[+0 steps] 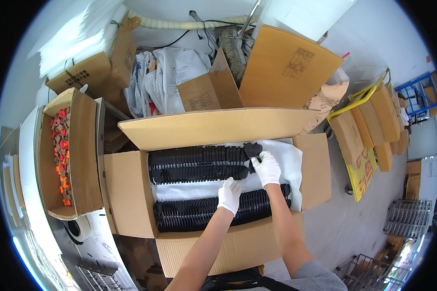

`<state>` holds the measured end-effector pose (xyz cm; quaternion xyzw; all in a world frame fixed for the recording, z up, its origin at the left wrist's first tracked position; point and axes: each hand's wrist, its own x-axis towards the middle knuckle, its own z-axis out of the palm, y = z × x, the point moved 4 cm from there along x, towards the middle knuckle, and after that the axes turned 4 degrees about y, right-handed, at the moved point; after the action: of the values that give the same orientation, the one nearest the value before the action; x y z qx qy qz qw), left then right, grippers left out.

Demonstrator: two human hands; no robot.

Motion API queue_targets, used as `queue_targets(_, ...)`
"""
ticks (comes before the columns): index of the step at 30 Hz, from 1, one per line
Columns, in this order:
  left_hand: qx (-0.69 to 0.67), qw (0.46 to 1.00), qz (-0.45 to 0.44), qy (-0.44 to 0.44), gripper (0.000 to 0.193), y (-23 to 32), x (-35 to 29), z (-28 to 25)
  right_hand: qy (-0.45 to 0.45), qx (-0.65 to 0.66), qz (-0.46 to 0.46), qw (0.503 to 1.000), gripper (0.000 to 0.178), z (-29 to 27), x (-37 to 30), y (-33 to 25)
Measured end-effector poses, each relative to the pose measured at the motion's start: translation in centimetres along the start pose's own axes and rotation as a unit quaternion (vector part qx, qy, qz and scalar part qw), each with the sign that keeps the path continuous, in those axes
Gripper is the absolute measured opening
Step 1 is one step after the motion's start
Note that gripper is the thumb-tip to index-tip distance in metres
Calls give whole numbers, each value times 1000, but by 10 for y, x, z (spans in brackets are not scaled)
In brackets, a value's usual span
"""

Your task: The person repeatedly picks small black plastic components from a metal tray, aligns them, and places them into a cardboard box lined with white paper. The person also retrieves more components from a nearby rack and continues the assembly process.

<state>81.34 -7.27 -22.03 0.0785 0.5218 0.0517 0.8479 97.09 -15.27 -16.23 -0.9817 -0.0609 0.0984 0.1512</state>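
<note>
Both my hands wear white gloves and are over an open cardboard box (218, 128). My right hand (267, 169) is closed on a black part (252, 149) at the right end of the far row, its fingers hiding some of the piece. My left hand (229, 196) lies between the rows, fingers curled together, close to the end of the far row; nothing shows in it. Thin black parts stand packed side by side in a far row (199, 164) and a near row (194, 213). A white sheet (289, 165) lines the box beneath them.
To the left stands a tall carton (85, 160) of small orange, red and brown pieces. A tape roll (77, 229) lies below it. Behind are cardboard sheets (281, 68) and white sacks (179, 72). A yellow cart (364, 174) carries flat cartons at the right.
</note>
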Motion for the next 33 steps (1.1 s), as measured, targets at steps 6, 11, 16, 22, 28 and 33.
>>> queue_targets(6, -85, 996, -15, 3, 55, 6, 0, 1, -34, 33, -84, 995, 35, 12, -6, -24)
queue_targets(11, -42, 996, 9, -82, 44, 24, -30, -41, 16, 6, -88, 996, 33, 8, -17, -24)
queue_targets(16, -43, 985, 8, -170, 48, 44, -95, -112, 70, 53, -56, 995, 23, 39, -5, -1)
queue_targets(22, -66, 988, 49, -130, 48, 65, -204, -230, -20, 134, -79, 988, 15, 56, 25, 14)
queue_targets(28, -148, 969, 195, 34, 35, 46, -300, -371, 108, 109, -264, 952, 16, 12, -135, -151)
queue_targets(33, -177, 950, 235, 103, 35, -9, -373, -474, -233, 232, -721, 610, 23, 57, -499, -336)
